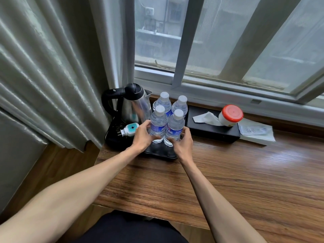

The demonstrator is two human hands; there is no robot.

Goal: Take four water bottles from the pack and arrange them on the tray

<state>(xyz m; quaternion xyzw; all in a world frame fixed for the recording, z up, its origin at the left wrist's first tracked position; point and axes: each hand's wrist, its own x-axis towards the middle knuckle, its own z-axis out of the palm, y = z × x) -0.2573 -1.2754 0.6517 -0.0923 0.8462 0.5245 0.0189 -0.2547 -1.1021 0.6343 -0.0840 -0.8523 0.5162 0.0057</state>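
Steel electric kettle with black handle point(133, 104) at left, just beside black rectangular tray point(158, 152). Four clear plastic water bottles with white caps point(166, 118) upright on tray, two by two. Left hand point(142, 137) wrapped around front-left bottle point(158, 126); right hand point(182, 142) wrapped around front-right bottle point(174, 129). Black tissue box point(213, 131) at right.

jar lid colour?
Red, on the white jar atop the black box; head view.
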